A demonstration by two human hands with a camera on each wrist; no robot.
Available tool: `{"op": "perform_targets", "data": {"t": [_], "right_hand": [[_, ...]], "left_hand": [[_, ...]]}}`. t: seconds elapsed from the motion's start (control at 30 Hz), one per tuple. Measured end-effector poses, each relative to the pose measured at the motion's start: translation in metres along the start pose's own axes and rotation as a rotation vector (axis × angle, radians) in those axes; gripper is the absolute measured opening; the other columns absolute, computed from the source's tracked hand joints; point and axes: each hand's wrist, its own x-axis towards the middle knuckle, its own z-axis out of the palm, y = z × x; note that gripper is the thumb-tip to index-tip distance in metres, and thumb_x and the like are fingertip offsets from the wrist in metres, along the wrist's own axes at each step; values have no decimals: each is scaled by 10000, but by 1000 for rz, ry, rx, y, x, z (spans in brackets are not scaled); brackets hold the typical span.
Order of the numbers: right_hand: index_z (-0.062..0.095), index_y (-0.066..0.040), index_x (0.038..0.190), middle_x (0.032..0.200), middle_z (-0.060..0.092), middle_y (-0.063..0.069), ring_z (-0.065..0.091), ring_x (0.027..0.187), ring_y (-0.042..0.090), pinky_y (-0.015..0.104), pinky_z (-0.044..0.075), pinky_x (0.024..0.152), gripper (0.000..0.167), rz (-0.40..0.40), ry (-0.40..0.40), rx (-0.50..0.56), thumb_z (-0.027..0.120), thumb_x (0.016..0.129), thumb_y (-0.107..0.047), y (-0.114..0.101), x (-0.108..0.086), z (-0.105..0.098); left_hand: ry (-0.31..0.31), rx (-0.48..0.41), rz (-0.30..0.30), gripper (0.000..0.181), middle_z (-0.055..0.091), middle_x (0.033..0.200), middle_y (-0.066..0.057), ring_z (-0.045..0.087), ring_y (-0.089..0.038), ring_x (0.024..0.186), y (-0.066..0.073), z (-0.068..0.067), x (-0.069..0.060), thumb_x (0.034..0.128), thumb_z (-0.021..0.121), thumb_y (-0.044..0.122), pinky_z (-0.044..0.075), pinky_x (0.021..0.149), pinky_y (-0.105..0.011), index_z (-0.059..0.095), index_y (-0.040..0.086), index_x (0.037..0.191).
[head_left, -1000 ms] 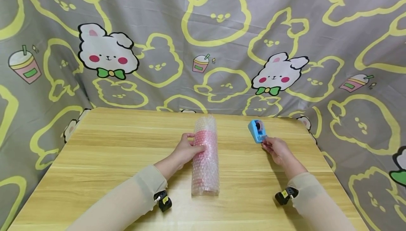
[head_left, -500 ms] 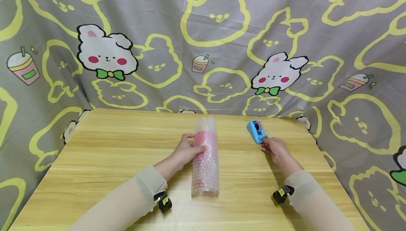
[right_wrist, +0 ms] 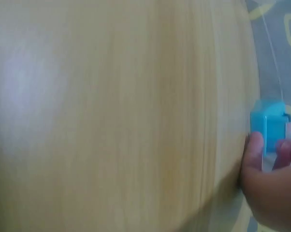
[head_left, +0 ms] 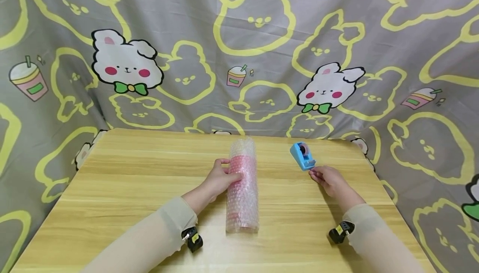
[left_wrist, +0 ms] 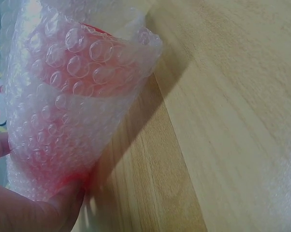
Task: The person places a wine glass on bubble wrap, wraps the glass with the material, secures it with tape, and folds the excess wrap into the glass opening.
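Note:
A bubble-wrapped roll with pink-red showing through point(head_left: 243, 194) lies lengthwise on the wooden table. The left hand point(head_left: 218, 178) holds its left side, thumb on top; in the left wrist view that thumb and a finger point(left_wrist: 34, 208) grip the bubble wrap point(left_wrist: 63, 116). To the right stands a blue tape dispenser point(head_left: 300, 157) with a small roll in it. At its near end the right hand point(head_left: 329, 180) has thumb and fingers pinched together, with what looks like clear tape between them. The right wrist view shows this hand point(right_wrist: 273, 183) against the blue dispenser point(right_wrist: 273, 130).
The wooden table point(head_left: 149, 156) runs back to a grey curtain point(head_left: 202, 27) with yellow outlines and cartoon rabbits, which also hangs at both sides. A small black camera is strapped at each wrist, over beige sleeves.
The dispenser has shifted slightly left and turned a little, and the right hand has drawn slightly away from it to the right. The left hand and the wrapped roll have stayed nearly still.

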Motion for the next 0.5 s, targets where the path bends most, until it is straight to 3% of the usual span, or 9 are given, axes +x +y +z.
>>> {"op": "perform_targets", "data": {"t": [0.1,0.5], "right_hand": [[509,40,1105,890,637,35,668,837,87,209,555,859,125,23,-40,15,451,1046,-54,-3,-3,-3],[487,8,1077,956,601,40,636,876,103,220,549,880,171,35,-27,5,453,1068,-158,-7,-11,3]], "left_hand": [[1,8,3,701,529,1165,-193,613,-271,973,1,0,-1,861,767,155,556,785,-334,327,41,1395],[1,-15,6,696,535,1196,-210,622,-285,988,1,2,-1,853,762,129,568,807,-354,328,37,1388]]}}
